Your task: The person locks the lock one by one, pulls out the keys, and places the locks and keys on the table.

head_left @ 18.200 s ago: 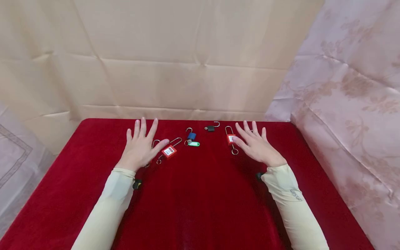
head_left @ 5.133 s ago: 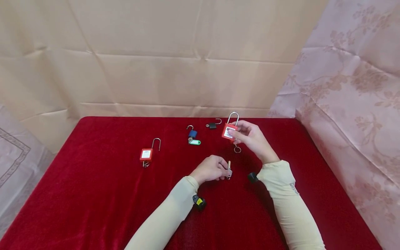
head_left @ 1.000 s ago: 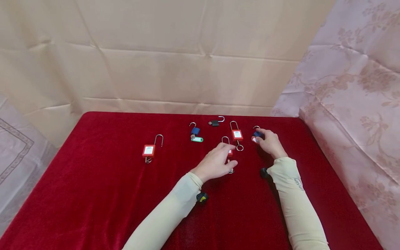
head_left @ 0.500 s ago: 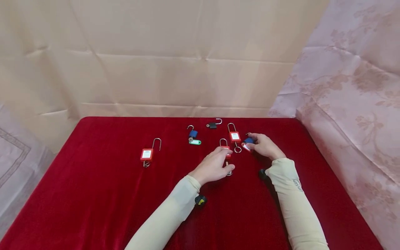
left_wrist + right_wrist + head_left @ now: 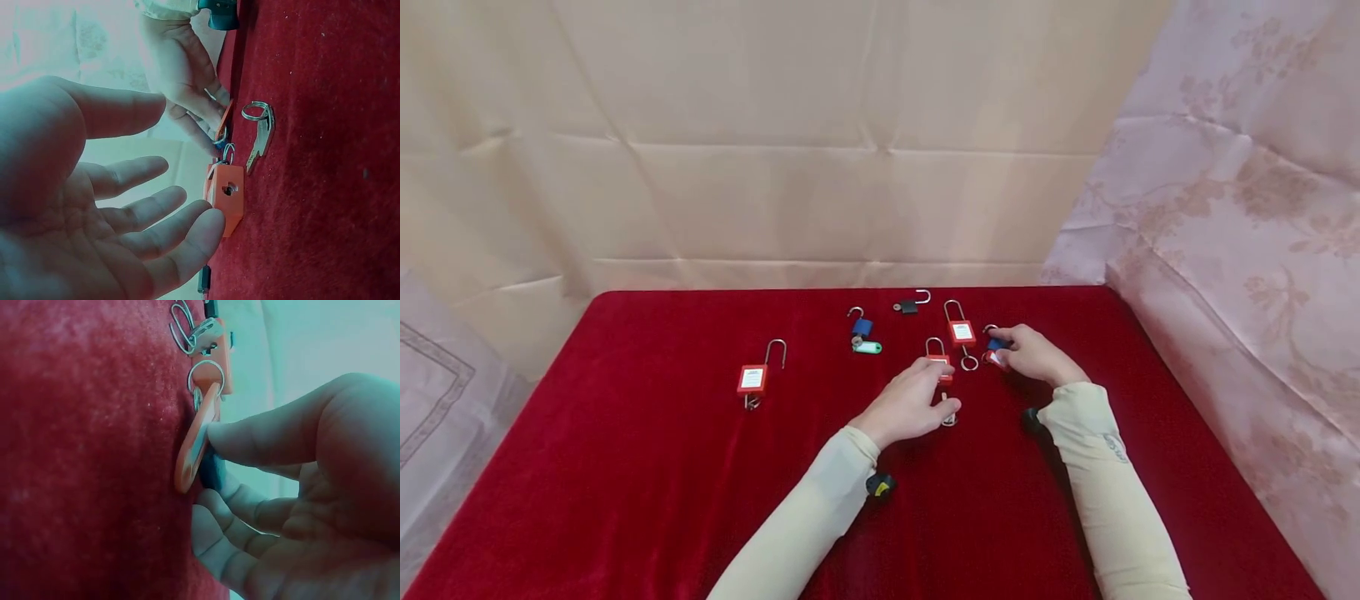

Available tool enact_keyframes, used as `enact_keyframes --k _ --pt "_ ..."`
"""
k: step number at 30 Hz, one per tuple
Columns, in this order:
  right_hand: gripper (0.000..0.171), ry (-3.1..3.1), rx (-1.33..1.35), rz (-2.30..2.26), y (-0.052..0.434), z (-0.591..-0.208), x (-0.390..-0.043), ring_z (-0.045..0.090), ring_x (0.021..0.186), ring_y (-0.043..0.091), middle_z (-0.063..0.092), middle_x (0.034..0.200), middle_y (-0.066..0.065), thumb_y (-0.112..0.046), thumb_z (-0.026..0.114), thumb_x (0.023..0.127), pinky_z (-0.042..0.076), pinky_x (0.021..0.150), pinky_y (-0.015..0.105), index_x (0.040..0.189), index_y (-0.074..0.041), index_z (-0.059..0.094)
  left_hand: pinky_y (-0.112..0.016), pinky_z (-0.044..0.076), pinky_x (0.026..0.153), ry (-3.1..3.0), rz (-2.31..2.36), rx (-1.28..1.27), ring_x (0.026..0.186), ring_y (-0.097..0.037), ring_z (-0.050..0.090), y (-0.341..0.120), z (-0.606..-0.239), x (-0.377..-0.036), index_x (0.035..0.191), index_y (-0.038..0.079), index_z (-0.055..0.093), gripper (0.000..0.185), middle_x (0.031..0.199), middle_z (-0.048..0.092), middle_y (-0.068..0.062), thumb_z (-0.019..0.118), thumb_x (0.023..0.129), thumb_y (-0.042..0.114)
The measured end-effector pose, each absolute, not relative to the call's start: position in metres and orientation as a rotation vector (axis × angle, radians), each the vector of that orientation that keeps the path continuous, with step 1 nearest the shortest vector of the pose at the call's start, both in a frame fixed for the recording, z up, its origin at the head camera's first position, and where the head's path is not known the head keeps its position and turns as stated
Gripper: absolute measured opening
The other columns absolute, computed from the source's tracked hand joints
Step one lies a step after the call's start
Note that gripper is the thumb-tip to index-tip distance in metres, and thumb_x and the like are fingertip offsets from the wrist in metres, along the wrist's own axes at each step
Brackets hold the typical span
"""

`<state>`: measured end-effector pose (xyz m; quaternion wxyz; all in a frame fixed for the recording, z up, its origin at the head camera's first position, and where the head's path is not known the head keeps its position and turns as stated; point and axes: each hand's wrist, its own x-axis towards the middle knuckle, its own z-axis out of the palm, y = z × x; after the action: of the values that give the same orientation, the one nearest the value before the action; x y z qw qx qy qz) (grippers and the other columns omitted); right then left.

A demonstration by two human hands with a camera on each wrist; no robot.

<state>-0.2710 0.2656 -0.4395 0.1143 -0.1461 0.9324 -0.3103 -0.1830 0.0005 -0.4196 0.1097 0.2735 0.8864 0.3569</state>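
In the head view my left hand (image 5: 910, 406) reaches over a red padlock (image 5: 946, 377), its fingers spread and overlapping the lock's body. A small key bunch (image 5: 949, 417) lies below that lock, by the thumb. The left wrist view shows the palm with nothing in it, fingertips beside the red lock's body (image 5: 229, 194) and the keys (image 5: 261, 137) on the cloth. With thumb and fingers my right hand (image 5: 1037, 356) pinches a small blue padlock (image 5: 996, 343) with its shackle up. Its red key tag (image 5: 195, 447) lies against the thumb tip in the right wrist view.
Another red padlock (image 5: 962, 332) with a key ring lies between the hands. Farther left are a blue padlock (image 5: 862, 328) with a green tag (image 5: 867, 347) and a red padlock (image 5: 752, 378). A black padlock (image 5: 909, 307) sits near the back of the red cloth (image 5: 625, 467).
Within the last second my right hand has brought the blue padlock left, beside the red one. The red padlock and keys held five seconds ago now lie on the cloth. The left hand hardly moves.
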Motion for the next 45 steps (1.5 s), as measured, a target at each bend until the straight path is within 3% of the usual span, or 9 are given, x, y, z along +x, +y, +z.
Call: enact_keyframes --k 3,5,9,12,14,21,32,39,45 --pt "0.051 2.724 -0.475 -0.939 0.267 -0.439 -0.271 0.045 0.052 0.009 0.055 0.060 0.002 0.006 0.056 0.087 0.036 0.052 0.023 0.137 0.016 0.051 -0.037 0.045 0.105 2.602 1.046 0.804 0.122 -0.018 0.054 0.001 -0.419 -0.183 0.144 0.005 0.053 0.052 0.143 0.051 -0.010 0.066 0.099 0.027" --pt "0.052 2.728 -0.505 -0.938 0.267 -0.438 -0.271 0.045 0.051 0.008 0.055 0.060 0.001 0.008 0.055 0.085 0.036 0.051 0.022 0.136 0.017 0.051 -0.037 0.045 0.105 2.610 1.038 0.807 0.121 -0.018 0.054 0.001 -0.419 -0.184 0.144 0.005 0.053 0.051 0.143 0.052 -0.010 0.066 0.099 0.027" --pt "0.049 2.760 -0.532 -0.880 0.269 -0.438 -0.273 0.055 0.062 0.014 0.067 0.083 0.013 0.007 0.061 0.087 0.044 0.058 0.027 0.135 0.016 0.053 -0.037 0.045 0.105 2.624 1.016 0.810 0.121 -0.018 0.053 0.000 -0.417 -0.186 0.144 0.005 0.053 0.051 0.142 0.052 -0.010 0.065 0.099 0.027" --pt "0.047 2.809 -0.503 -0.819 0.270 -0.438 -0.274 0.065 0.080 0.027 0.068 0.108 0.025 -0.004 0.069 0.091 0.053 0.073 0.039 0.133 0.014 0.056 -0.036 0.045 0.104 2.623 1.009 0.814 0.120 -0.018 0.053 0.001 -0.417 -0.188 0.144 0.005 0.053 0.051 0.142 0.053 -0.010 0.065 0.099 0.027" --pt "0.047 2.840 -0.450 -0.798 0.269 -0.438 -0.275 0.066 0.092 0.033 0.067 0.116 0.028 -0.011 0.072 0.092 0.053 0.083 0.046 0.131 0.010 0.059 -0.036 0.046 0.104 2.620 1.007 0.813 0.118 -0.018 0.053 0.001 -0.417 -0.188 0.144 0.005 0.053 0.052 0.141 0.053 -0.010 0.065 0.099 0.027" --pt "0.043 2.923 -0.255 -0.854 0.267 -0.441 -0.275 0.068 0.095 0.031 0.072 0.110 0.021 -0.020 0.074 0.087 0.052 0.087 0.047 0.124 0.002 0.069 -0.036 0.046 0.103 2.617 0.991 0.822 0.117 -0.017 0.054 0.001 -0.418 -0.190 0.144 0.005 0.053 0.051 0.139 0.054 -0.009 0.065 0.099 0.027" --pt "0.040 3.029 -0.197 -0.857 0.266 -0.435 -0.270 0.071 0.091 0.031 0.074 0.102 0.019 -0.018 0.078 0.083 0.054 0.084 0.047 0.116 0.004 0.072 -0.036 0.046 0.104 2.642 1.043 0.754 0.121 -0.020 0.054 -0.004 -0.419 -0.192 0.145 0.005 0.051 0.053 0.140 0.053 -0.011 0.066 0.099 0.027" --pt "0.038 3.068 -0.328 -1.011 0.254 -0.418 -0.267 0.072 0.088 0.028 0.075 0.098 0.016 -0.019 0.081 0.084 0.056 0.080 0.042 0.115 0.001 0.073 -0.037 0.048 0.101 2.639 1.176 0.709 0.118 -0.024 0.057 -0.013 -0.414 -0.200 0.143 0.003 0.051 0.053 0.137 0.055 -0.014 0.068 0.098 0.026" --pt "0.036 2.969 -0.527 -1.270 0.218 -0.394 -0.255 0.072 0.085 0.025 0.075 0.100 0.012 -0.012 0.082 0.083 0.057 0.075 0.026 0.116 -0.001 0.073 -0.039 0.049 0.102 2.569 1.447 0.613 0.119 -0.026 0.061 -0.030 -0.407 -0.209 0.144 0.003 0.051 0.053 0.139 0.057 -0.013 0.066 0.099 0.027"
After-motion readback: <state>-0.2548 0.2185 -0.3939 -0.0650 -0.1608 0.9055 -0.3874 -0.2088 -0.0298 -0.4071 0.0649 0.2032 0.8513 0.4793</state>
